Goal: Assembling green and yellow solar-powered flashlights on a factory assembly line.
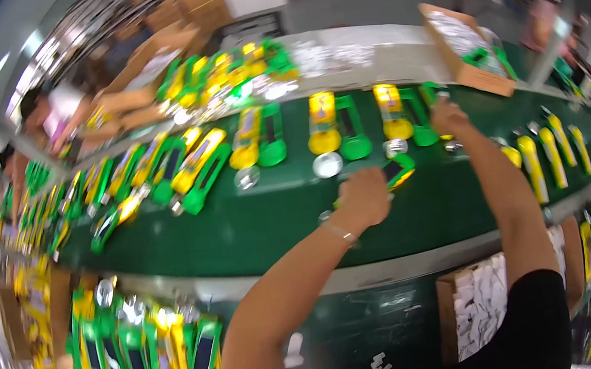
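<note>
My left hand (365,197) is closed around a green-and-yellow casing (401,170) with a dark panel, held over the green belt. Part of that casing is hidden by the fingers. Farther right, my right hand (450,117) is closed at the far edge of the belt, beside a green casing (418,118); blur hides what its fingers grip. Bits of green and yellow show around it. To the left of that green casing lies a yellow casing (392,114) with a silver disc at its near end. Another yellow casing (323,124) and a green casing (352,127) lie side by side.
More casings line the green belt (272,229) to the left; yellow pieces (532,166) lie at right. Beyond it are heaped casings (227,73) and an open carton (481,79). Nearer me are stacked green casings (137,358) and a carton of white packets (479,306). Other people work at both sides.
</note>
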Tool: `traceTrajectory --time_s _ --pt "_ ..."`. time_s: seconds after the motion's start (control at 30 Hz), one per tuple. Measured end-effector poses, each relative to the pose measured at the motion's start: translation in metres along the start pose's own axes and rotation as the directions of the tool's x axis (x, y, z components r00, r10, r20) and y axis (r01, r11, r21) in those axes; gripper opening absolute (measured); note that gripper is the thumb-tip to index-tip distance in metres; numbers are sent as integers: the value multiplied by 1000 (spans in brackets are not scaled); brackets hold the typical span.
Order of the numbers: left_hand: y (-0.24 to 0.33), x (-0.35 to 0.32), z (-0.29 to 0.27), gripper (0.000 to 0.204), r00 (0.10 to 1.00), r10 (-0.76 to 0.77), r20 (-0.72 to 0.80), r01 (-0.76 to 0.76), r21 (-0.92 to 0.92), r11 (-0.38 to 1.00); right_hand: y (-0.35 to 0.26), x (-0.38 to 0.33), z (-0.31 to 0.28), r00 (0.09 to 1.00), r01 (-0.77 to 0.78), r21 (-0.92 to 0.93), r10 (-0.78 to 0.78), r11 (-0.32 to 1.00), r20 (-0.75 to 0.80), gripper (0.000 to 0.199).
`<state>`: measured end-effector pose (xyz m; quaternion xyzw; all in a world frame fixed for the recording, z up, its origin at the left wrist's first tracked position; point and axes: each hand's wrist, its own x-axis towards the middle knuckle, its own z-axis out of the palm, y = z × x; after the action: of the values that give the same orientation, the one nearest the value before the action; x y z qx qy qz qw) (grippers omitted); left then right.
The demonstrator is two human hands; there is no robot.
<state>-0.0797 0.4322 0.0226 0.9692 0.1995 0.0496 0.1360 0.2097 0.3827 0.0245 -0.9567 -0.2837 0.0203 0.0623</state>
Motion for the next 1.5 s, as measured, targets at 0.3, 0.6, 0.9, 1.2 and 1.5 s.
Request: traceTrajectory --time_s 0.3,0.6,0.9,1.2,1.5 --pt "-20 -65 -51 56 942 -309 133 334 -257 907 45 8 -3 997 73 25 -72 997 -19 66" --pt "-78 -130 -42 49 758 -652 -14 626 -265 733 -114 -212 -70 716 634 258 -679 729 159 79" --pt "-38 -346 -187 48 712 -670 -209 512 -499 699 -211 -336 -80 253 787 482 -914 385 318 73" --pt "-42 -708 -148 55 134 -989 -58 809 -570 143 -330 -571 -87 -356 808 574 -885 -131 300 70" --pt "-58 -901 0 43 257 -966 22 946 197 256 -461 -771 69 -792 607 211 -560 -767 243 41"
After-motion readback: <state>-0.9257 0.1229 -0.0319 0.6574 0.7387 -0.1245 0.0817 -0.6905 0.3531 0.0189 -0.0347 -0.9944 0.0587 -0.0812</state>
